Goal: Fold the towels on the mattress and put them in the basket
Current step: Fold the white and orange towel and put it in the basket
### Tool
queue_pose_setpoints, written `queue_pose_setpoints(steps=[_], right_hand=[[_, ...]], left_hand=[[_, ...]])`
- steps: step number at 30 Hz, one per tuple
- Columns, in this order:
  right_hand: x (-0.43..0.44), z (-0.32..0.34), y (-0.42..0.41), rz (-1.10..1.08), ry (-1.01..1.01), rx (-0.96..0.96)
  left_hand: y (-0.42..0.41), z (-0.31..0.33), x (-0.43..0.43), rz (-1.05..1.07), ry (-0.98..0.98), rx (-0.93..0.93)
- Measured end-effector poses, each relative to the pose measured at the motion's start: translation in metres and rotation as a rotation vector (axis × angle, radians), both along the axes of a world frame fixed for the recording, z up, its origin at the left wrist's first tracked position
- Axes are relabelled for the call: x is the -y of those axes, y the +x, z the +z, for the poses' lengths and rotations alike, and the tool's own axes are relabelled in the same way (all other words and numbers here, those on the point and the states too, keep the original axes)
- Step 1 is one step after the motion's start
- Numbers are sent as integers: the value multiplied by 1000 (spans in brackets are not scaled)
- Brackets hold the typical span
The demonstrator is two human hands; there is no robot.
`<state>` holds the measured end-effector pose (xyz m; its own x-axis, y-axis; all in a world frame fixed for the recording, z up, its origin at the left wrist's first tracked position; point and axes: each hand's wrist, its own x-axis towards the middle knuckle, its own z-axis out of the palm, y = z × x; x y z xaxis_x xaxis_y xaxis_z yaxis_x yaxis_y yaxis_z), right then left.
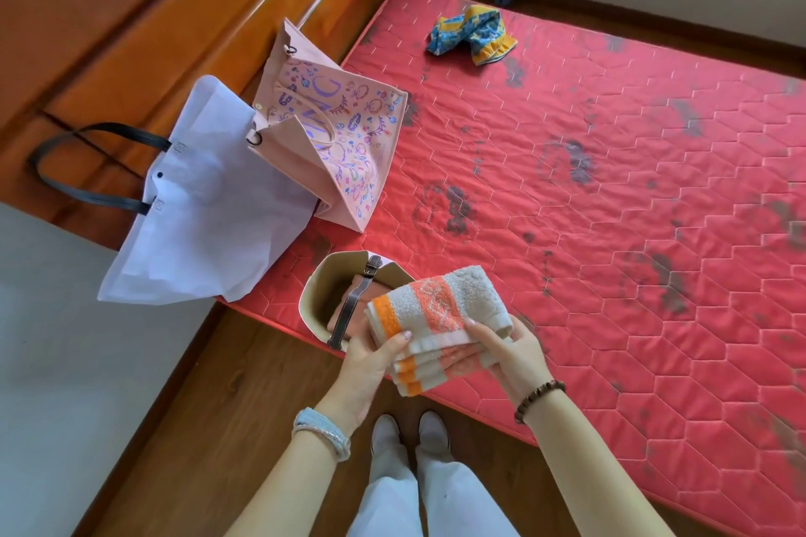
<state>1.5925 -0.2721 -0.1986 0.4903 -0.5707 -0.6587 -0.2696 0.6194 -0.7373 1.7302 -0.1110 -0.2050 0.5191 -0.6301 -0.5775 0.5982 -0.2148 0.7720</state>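
Both hands hold one folded towel up, just beside the basket.

From left: white bag (209, 209) w/ black handles lies over the mattress (610, 187) corner, at 10 o'clock from the hands. The pink printed bag (336, 135) stands touching it on its right side. The basket (306, 296) sits at the mattress edge, at 9 o'clock of the folded towel (436, 310), w/ a dark strap across its top and a brownish cloth inside. L hand (370, 366) grips the towel's left end, thumb on top, fingers curled under. The towel, grey-white w/ orange and coral stripes, is partly over the basket's right rim. R hand (514, 358) pinches its right side, thumb on top. Far at 12 o'clock, a blue-yellow towel (471, 33) lies crumpled on the mattress.
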Motion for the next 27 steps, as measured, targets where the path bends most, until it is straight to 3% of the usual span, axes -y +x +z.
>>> queue_pose_setpoints(steps=[4, 9, 13, 18, 27], right_hand=[[10, 14, -5, 269, 203, 98], [17, 16, -7, 453, 321, 206], [16, 20, -6, 419, 449, 155], [-3, 12, 1, 463, 271, 51], [-48, -14, 45, 331, 202, -9]], left_hand=[[19, 4, -6, -101, 31, 43], [30, 10, -11, -251, 53, 75], [39, 8, -17, -311, 64, 68], [49, 1, -26, -347, 64, 44], [87, -34, -65, -298, 200, 58]])
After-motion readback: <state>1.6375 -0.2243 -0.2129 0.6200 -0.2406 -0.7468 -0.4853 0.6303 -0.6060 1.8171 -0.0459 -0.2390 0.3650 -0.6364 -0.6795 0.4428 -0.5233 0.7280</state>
